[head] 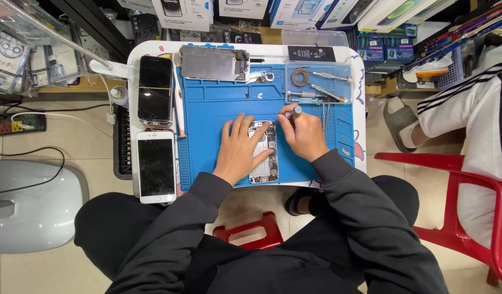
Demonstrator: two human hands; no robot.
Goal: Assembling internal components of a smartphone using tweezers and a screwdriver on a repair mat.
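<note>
1. Left hand [239, 148]: flat, fingers spread, pressing on 1 opened phone [264, 158] that lies mid blue mat [218, 106]. Not gripping, just holding it down.
2. Right hand [304, 132]: closed around 1 screwdriver [292, 112], held about upright, just beside the phone's top right corner. Tip hidden by the fingers; can't tell if it touches.
3. Phone: back shell, internals showing, long axis running away from the person, near the mat's front edge.
4. Mat sits on 1 small white table [135, 60].
5. Left of mat: 2 more phones, screens up — 1 dark phone [155, 90] farther back, 1 white phone [156, 166] nearer, end to end, almost touching.
6. Mat's back edge: 1 metal plate [214, 64].
7. Back right: 1 clear tray [338, 73] w/ 1 tape roll [300, 77] and abt 3 spare drivers; exact count unclear.
8. 1 lamp arm [44, 30] comes in from upper left.
9. Right side: 1 red chair [469, 179], another person's striped sleeve [469, 103] and 1 sandalled foot [395, 120], well apart from the hands.
10. 1 red stool [251, 231] between the knees.
</note>
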